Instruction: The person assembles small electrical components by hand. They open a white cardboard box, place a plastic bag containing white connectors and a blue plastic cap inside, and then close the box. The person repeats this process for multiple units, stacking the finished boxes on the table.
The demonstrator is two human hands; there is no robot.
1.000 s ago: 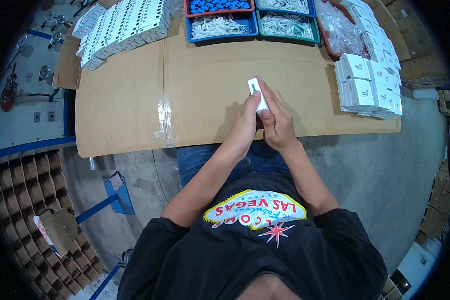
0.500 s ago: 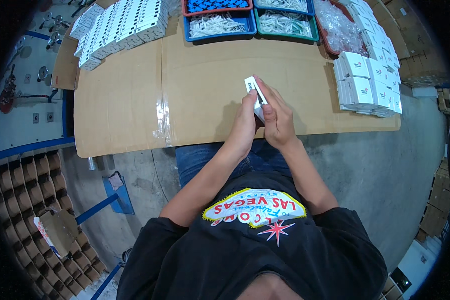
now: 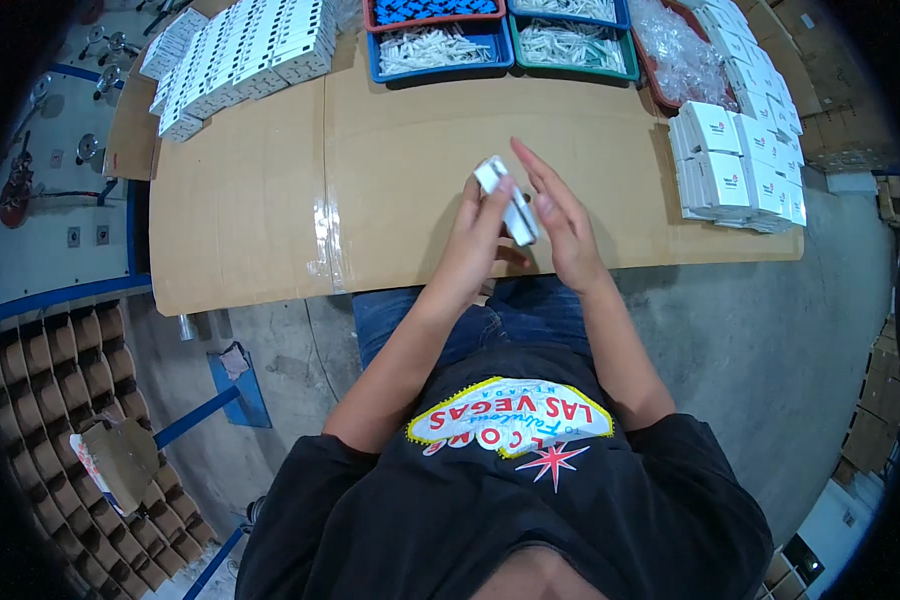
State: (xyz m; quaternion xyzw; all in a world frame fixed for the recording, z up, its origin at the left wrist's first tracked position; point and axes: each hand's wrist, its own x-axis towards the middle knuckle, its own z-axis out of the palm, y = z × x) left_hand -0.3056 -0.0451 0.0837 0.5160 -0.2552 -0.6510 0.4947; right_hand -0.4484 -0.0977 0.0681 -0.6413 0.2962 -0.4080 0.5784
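Observation:
My left hand (image 3: 477, 230) grips a small white box (image 3: 511, 205), thumb along its upper side and fingers beneath. The box is tilted above the near part of the cardboard-covered table (image 3: 400, 170). Just to its right is my right hand (image 3: 567, 228), fingers stretched out and apart, its palm turned toward the box. Whether the right thumb touches the box I cannot tell.
White boxes (image 3: 255, 60) stand in rows at the far left. Blue (image 3: 440, 72) and green (image 3: 576, 72) trays hold white sticks at the back. A red tray (image 3: 660, 95) of clear plastic bags and stacked flat white boxes (image 3: 720, 180) are on the right.
My right hand has come away from the white box and opened. The box now rests in my left hand alone, turned a little.

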